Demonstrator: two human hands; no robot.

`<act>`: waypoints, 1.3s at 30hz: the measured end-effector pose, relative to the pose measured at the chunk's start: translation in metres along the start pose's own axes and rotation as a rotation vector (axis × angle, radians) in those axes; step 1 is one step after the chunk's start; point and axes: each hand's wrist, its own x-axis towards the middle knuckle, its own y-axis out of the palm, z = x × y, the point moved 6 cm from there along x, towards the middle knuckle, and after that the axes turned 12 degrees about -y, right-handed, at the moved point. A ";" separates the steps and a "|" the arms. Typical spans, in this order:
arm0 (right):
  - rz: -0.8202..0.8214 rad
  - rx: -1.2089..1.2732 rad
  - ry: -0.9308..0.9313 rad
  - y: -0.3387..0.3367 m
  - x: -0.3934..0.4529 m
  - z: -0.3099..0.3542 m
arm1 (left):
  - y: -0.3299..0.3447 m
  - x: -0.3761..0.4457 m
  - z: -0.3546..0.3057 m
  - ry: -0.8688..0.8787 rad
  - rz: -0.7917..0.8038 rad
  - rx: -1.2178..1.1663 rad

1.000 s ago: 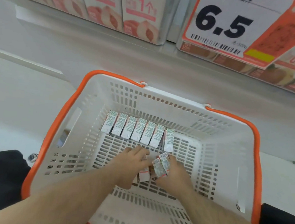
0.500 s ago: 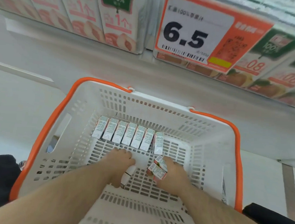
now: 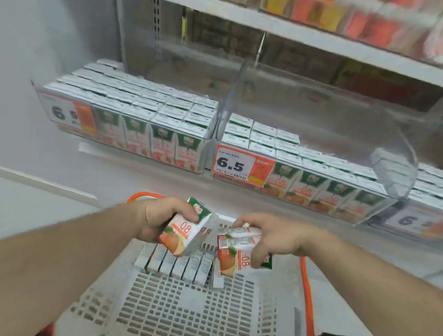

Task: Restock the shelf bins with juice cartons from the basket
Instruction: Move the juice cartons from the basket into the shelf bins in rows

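Gripping one orange carton (image 3: pixel 187 232) in left hand (image 3: pixel 158 220), fingers (image 3: pixel 185 212) curling over top; right hand (image 3: pixel 270 236) clutching two cartons (image 3: pixel 235 251), both above basket (image 3: pixel 177 310). Carrying step underway; next move needing lift toward half-filled clear bin (image 3: pixel 307 172), matching 08 labels. Cartons looking small, rigid, white-topped.
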 end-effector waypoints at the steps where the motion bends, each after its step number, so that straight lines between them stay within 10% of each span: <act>1: -0.017 -0.028 -0.048 -0.012 -0.010 0.017 | 0.005 -0.012 -0.008 0.030 0.032 -0.016; 14: -0.209 0.332 -0.456 -0.067 -0.052 0.091 | 0.062 -0.080 -0.057 0.458 0.707 -0.158; 19: -0.391 0.702 -0.628 -0.082 -0.047 0.084 | 0.059 -0.080 -0.073 0.575 0.666 -0.283; 34: -0.895 0.625 -0.404 -0.105 -0.062 0.107 | 0.060 -0.071 -0.116 0.778 0.490 -0.343; 39: -1.324 0.520 -0.378 -0.160 -0.108 0.092 | 0.074 -0.083 -0.122 0.793 0.568 -0.281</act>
